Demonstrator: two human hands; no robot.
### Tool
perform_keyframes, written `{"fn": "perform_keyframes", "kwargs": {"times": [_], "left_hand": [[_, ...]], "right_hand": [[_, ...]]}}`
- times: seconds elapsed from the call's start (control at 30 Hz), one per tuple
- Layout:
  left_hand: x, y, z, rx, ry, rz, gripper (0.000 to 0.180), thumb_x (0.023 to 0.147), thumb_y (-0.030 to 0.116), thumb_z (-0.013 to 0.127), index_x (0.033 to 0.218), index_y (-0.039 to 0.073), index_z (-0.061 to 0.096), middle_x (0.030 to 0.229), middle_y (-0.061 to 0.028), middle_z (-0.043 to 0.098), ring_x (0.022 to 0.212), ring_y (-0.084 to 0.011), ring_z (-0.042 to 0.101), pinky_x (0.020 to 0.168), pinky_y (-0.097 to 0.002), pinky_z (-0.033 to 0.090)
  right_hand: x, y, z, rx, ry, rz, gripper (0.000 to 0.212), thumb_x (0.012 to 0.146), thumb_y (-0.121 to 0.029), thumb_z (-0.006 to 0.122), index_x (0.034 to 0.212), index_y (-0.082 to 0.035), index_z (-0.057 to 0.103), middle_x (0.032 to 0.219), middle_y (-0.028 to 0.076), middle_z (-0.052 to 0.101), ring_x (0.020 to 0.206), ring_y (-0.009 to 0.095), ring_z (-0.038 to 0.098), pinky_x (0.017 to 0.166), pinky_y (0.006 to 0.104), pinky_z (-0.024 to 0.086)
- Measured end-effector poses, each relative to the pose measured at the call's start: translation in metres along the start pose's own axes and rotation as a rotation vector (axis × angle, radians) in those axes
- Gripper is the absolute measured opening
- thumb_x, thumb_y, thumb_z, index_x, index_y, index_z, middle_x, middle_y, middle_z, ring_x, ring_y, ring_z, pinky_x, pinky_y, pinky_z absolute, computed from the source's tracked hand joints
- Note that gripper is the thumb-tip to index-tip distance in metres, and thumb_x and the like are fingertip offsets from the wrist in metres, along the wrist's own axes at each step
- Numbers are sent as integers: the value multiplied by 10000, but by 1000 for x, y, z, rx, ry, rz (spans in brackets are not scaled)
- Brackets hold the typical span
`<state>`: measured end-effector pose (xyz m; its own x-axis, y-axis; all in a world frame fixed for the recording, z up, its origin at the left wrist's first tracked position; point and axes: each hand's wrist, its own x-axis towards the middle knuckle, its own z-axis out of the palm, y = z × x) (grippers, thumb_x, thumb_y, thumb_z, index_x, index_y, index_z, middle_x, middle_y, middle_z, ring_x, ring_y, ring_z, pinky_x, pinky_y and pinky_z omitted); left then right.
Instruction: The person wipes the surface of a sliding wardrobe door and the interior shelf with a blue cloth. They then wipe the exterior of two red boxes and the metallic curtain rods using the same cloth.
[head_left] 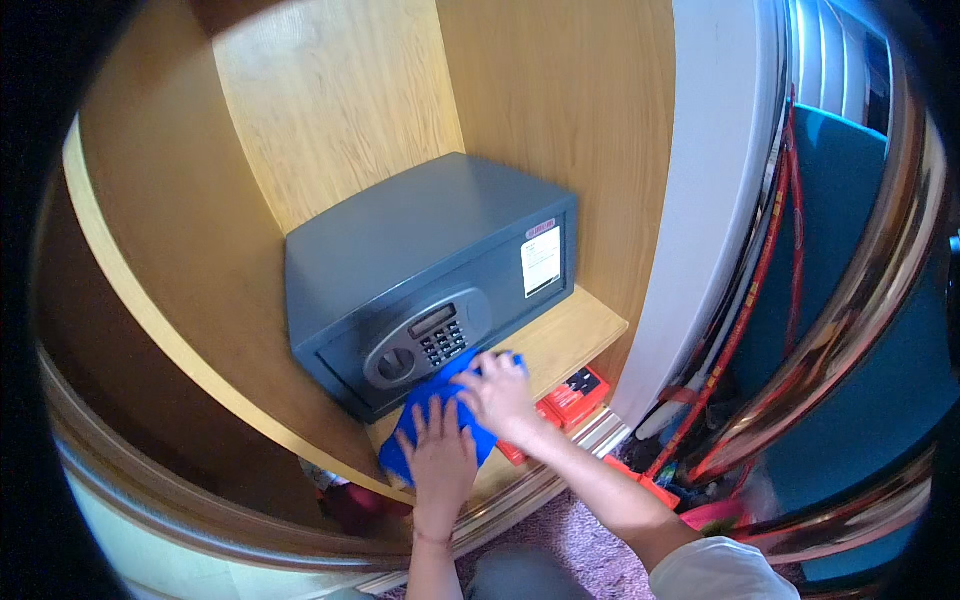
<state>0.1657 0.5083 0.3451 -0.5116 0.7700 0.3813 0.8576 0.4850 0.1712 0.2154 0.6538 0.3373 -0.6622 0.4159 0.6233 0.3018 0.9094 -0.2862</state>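
A blue cloth (458,378) is spread on the wooden shelf (572,340), in front of a dark grey safe (430,225). My left hand (438,452) lies on the cloth's near left part, its fingers stretched out and spread. At the cloth's upper right edge, my right hand (498,398) bends its fingers over the fabric and grips it. Just above the cloth, the safe's front carries a keypad (441,340) with a small display and a round knob (396,364). The cloth's upper edge reaches the bottom of the safe's front.
Wooden side walls close in the safe, with a white frame (700,190) to the right. Red boxes (577,395) sit below the shelf. Farther right stand a red pole (745,325) and a teal panel (845,220). Purple carpet (600,540) covers the floor.
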Motion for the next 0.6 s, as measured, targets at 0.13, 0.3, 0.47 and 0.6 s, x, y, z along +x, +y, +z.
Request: {"fn": "perform_keyframes", "kwargs": {"times": [0.13,0.3,0.47,0.6], "left_hand": [[60,14,33,-119,-138,209,572,996,446,447,1475,136,409,1546,-142,369,1437,-359,317,1124,-640,223],[109,91,67,-96,-130,412,643,992,537,399,1493,135,389,1562,-139,345,1459,-332,288,1144,-607,221],[109,88,67,-232,-85,518,486,993,344,466,1392,71,512,1459,-167,483,1375,-355,425,1089,-522,351],[100,84,71,51,79,721,415,903,100,507,1287,-44,570,1344,-223,573,1325,-353,491,1040,-416,439]], "right_hand": [[14,63,-10,-128,90,129,213,814,-234,711,1022,-194,724,1055,117,599,999,333,552,853,455,460],[9,145,-49,-273,194,286,232,822,-240,718,1047,-183,725,1052,101,594,983,318,555,794,463,478],[1,143,-57,-284,192,275,203,826,-196,714,1025,-154,718,989,102,594,941,310,567,767,449,484],[-14,131,-62,-96,224,219,160,824,-115,703,974,-62,684,974,154,606,958,354,593,824,445,497]]}}
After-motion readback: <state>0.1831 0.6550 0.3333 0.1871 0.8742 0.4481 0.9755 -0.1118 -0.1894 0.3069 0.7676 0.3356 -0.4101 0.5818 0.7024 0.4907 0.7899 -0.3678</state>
